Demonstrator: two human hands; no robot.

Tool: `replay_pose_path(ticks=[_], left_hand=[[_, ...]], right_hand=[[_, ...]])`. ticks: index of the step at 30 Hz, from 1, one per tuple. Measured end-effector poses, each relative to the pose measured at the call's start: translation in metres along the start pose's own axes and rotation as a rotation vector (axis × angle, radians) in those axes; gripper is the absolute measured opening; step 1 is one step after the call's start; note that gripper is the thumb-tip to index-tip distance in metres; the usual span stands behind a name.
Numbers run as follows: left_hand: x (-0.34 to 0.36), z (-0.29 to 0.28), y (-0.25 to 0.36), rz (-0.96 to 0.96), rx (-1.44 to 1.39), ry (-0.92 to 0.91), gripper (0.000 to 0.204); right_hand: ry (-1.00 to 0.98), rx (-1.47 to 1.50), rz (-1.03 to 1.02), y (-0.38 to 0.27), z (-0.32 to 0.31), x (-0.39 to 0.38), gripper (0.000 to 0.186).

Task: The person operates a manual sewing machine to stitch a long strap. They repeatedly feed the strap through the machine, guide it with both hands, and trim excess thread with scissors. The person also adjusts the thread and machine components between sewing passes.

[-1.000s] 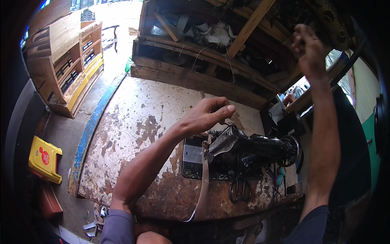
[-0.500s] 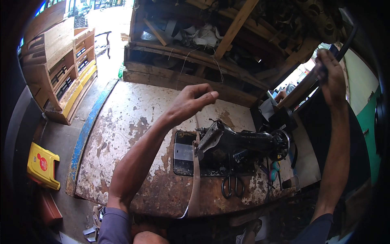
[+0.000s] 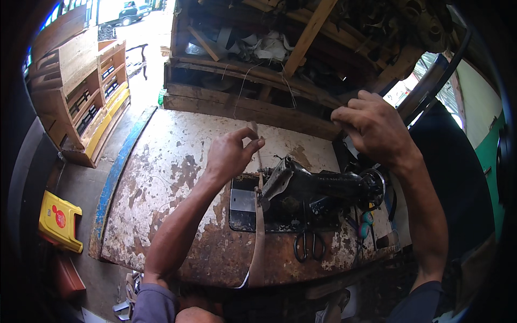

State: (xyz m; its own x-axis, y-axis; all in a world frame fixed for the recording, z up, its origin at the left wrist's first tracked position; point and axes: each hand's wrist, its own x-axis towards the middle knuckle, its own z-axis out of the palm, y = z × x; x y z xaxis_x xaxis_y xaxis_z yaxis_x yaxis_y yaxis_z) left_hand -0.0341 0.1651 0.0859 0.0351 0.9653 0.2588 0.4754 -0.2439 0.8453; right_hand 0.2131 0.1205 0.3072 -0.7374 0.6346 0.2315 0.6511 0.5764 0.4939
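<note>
Over the far side of the sewing machine's needle end, my left hand (image 3: 229, 156) is closed in a pinch at the far end of a narrow brown strap (image 3: 258, 237). The strap passes by the needle end of the black sewing machine (image 3: 334, 185) and runs to the table's near edge. My right hand (image 3: 377, 129) is raised above the machine's handwheel, its fingers curled together; whatever they may hold is too small to see. Black-handled scissors (image 3: 309, 246) lie in front of the machine, on the worn table (image 3: 177, 161).
Blue and pink small items (image 3: 366, 223) lie by the machine's right end. A wooden shelf (image 3: 247, 110) with cluttered goods stands behind the table, loose threads hanging from it. On the left are a yellow stool (image 3: 59, 220) and a wooden cabinet (image 3: 81, 97).
My right hand has come down and leftward from high at the right, to above the handwheel. My left hand has drawn back nearer and slightly left. The strap's near part and the machine stay put.
</note>
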Motion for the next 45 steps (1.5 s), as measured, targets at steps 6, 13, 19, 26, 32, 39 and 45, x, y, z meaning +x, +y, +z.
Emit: replay_pose_path(ticks=[6,13,19,26,32,39,45], left_hand=[[0.009,-0.03,-0.019,-0.393,-0.964,0.095,0.044],[-0.002,-0.075,-0.024,-0.158,-1.456,-0.316,0.029],[-0.013,-0.093,-0.044,-0.164,-0.938,-0.448,0.038],[-0.042,0.007,-0.047,-0.401,-0.421,-0.366,0.03],[-0.056,0.051,-0.047,-0.275,-0.318,-0.322,0.031],[-0.055,0.05,-0.047,-0.294,-0.292,-0.278,0.031],[-0.056,0.062,-0.043,-0.225,-0.212,-0.289,0.029]], right_hand=[[-0.104,0.289,0.045,-0.025,0.014,0.023,0.015],[-0.113,0.62,0.246,-0.039,0.031,0.054,0.021],[-0.183,0.741,0.217,-0.041,0.078,0.083,0.024],[-0.671,0.703,0.151,-0.036,0.136,0.098,0.028],[-0.81,0.618,0.082,-0.037,0.154,0.095,0.026],[-0.876,0.564,0.08,-0.042,0.149,0.101,0.026],[-0.905,0.551,0.059,-0.042,0.151,0.101,0.026]])
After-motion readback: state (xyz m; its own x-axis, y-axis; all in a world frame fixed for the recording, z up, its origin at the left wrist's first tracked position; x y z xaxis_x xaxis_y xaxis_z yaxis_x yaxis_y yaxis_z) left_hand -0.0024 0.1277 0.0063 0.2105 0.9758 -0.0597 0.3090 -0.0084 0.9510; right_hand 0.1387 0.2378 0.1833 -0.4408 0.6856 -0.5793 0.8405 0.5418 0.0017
